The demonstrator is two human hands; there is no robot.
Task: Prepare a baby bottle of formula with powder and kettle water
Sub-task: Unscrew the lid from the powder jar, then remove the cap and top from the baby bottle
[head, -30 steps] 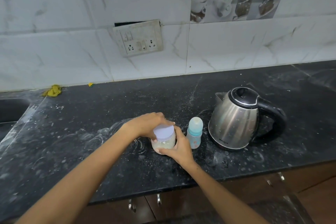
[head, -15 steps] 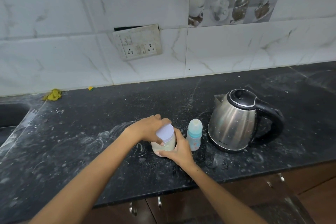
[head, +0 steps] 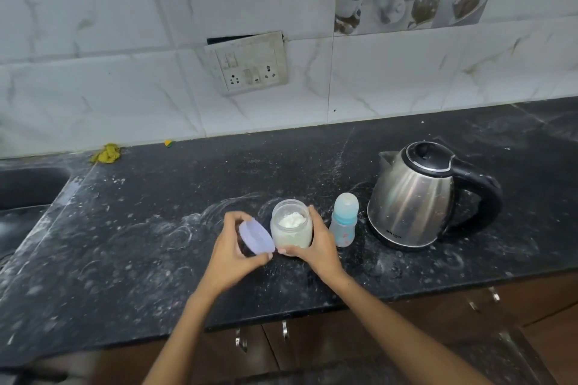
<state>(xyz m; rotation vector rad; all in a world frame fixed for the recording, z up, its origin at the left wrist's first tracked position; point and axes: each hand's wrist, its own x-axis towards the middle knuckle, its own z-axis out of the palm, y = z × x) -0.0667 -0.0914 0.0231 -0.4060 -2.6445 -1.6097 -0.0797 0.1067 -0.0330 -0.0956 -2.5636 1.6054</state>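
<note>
Formula jar stands near the counter's front edge, left of the baby bottle, my right hand wrapped round its slick, probably light wall; my left hand pinches the lid, off.

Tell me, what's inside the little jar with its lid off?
White powder fills the jar; a heap shows through the open mouth. The right hand covers part of the jar's side. The left hand holds the purple lid.

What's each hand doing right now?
Left hand: holds the round lilac plastic lid, off the jar.
Right hand: grips the clear powder jar.
</note>
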